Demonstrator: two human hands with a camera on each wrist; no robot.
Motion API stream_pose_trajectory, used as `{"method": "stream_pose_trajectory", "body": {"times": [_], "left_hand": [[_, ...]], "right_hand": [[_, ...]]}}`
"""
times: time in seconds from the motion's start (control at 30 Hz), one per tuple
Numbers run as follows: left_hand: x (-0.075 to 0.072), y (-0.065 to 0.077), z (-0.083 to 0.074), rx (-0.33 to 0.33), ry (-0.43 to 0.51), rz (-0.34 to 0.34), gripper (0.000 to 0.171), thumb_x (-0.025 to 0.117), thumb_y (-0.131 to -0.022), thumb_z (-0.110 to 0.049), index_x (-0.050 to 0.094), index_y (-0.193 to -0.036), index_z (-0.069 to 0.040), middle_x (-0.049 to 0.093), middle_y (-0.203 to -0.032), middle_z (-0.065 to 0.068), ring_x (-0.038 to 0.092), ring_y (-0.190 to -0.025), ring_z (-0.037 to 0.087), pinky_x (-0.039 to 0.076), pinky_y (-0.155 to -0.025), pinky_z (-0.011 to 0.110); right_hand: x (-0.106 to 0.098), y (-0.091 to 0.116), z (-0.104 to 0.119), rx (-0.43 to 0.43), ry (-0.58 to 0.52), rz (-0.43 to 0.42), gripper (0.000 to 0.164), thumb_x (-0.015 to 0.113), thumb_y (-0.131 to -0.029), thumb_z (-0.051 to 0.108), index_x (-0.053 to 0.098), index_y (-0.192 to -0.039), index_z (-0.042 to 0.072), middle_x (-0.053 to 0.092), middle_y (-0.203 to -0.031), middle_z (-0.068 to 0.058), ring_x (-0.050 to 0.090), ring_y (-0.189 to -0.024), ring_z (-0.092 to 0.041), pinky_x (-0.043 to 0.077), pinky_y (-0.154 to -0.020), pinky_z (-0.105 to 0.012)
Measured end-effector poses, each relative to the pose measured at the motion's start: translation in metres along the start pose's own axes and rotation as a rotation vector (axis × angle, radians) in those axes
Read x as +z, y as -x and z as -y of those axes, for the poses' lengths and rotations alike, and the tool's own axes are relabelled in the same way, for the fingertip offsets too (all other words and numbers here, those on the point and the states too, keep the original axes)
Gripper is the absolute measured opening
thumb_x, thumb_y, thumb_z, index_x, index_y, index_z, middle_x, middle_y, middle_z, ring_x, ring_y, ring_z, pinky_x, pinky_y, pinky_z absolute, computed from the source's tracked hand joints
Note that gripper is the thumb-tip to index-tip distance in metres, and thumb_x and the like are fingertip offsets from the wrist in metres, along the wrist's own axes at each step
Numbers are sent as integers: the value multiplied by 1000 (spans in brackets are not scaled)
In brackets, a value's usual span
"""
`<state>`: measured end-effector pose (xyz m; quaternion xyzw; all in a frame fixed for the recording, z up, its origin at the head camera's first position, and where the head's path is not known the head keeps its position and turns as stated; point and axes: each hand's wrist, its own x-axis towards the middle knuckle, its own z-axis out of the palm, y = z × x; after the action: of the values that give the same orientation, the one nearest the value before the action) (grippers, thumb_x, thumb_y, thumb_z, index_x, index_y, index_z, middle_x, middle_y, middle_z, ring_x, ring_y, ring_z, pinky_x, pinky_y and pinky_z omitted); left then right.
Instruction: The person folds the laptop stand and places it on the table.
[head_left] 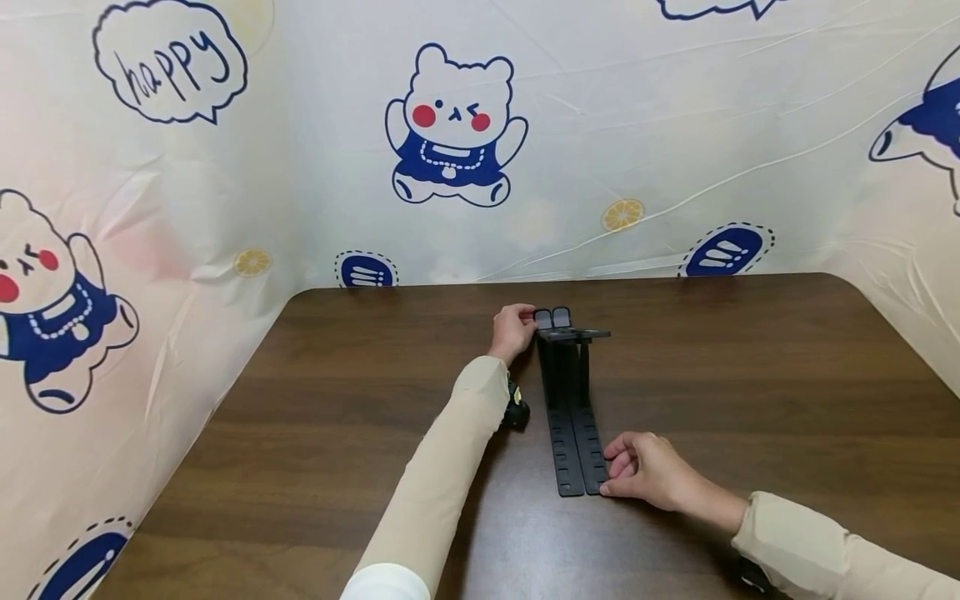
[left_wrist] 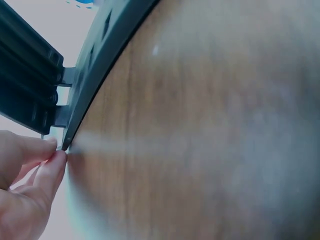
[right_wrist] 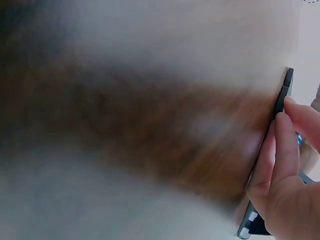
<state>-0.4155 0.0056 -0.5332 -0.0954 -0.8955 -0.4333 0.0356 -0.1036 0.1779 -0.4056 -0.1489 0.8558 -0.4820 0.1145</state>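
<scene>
A black folding stand [head_left: 564, 457] with two slotted rails stands on the table, its rails pointing toward me and a raised support [head_left: 561, 367] at its far part. My left hand [head_left: 513, 332] is at the far left corner of the stand; in the left wrist view its thumb and fingers pinch the tip of the black frame [left_wrist: 95, 80]. At the near end, my right hand [head_left: 654, 468] pinches the right rail's outer edge. The right wrist view shows the thumb and fingers on either side of the thin black rail [right_wrist: 281, 100].
The brown wooden table [head_left: 337, 400] has rounded far corners. A pale sheet [head_left: 585, 133] printed with cartoon bears hangs behind it and along both sides. A black wrist camera [head_left: 515, 410] sits under the left cuff, close to the stand.
</scene>
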Motion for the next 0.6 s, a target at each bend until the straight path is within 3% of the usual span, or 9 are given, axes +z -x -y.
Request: {"method": "stream_pose_trajectory", "body": {"times": [0.1,0.2,0.4,0.6], "left_hand": [[-48,48,-67,-38,39,83,28,63,-80,-5,63,-108,-6,64,-97,6,60,-88,14,47,-76,24],[-77,76,-102,-57,34,173,32,58,-85,-6,56,-116,0,59,-109,12,57,-99,21,46,-82,29],[-98,93,-111,2,-26,264,37,49,-91,-14,47,-125,1,51,-122,14,50,-109,23,41,-88,31],[-113,114,-119,47,-18,237,35,51,-90,-12,48,-123,1,54,-115,14,53,-103,23,43,-86,32]], "right_hand": [[-4,-1,2,-6,-17,31,39,76,-66,11,55,-90,-11,58,-72,-3,56,-62,-7,49,-57,-21],[-12,-4,3,-16,-9,53,38,75,-68,12,55,-91,-12,59,-74,-4,56,-64,-8,49,-57,-21],[-29,-17,10,-21,66,-4,33,71,-74,11,56,-94,-11,62,-80,-7,58,-68,-13,49,-59,-20],[-39,-35,16,-22,36,-122,29,65,-80,8,55,-99,-11,61,-87,-12,58,-75,-19,49,-62,-22]]}}
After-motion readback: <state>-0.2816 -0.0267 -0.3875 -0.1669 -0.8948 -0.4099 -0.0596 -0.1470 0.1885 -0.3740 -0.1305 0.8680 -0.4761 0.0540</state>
